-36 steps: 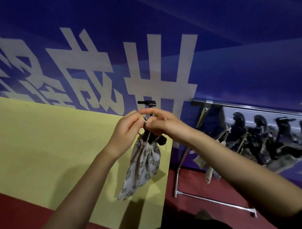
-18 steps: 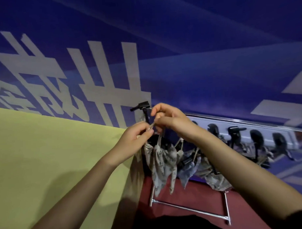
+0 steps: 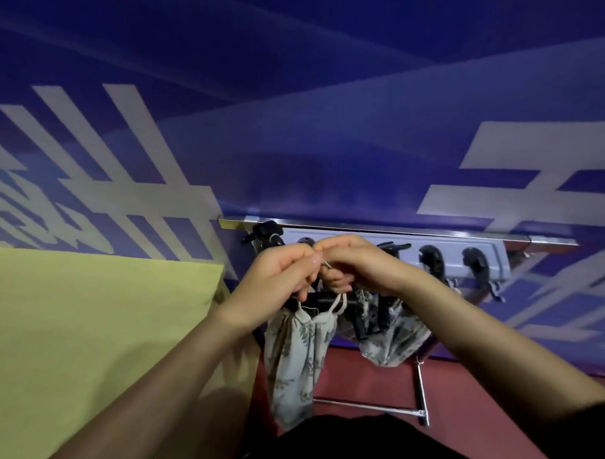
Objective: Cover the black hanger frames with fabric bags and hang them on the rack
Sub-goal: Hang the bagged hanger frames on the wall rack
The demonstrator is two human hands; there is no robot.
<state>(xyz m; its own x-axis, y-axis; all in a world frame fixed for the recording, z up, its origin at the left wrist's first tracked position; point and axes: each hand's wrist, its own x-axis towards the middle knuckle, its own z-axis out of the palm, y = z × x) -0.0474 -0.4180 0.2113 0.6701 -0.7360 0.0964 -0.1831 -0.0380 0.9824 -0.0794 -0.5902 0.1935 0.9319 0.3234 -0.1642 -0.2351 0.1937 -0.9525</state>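
Hands together just below rack rail: my left hand and right hand pinch drawstring of fabric bag hanging beneath. Risk: cord slips, bag slides off black hanger frame.

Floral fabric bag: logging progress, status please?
Left hand and right hand both pinching the drawstring. Floral fabric bag hangs over a black hanger frame, at the metal rack. Covered hangers crowd alongside.
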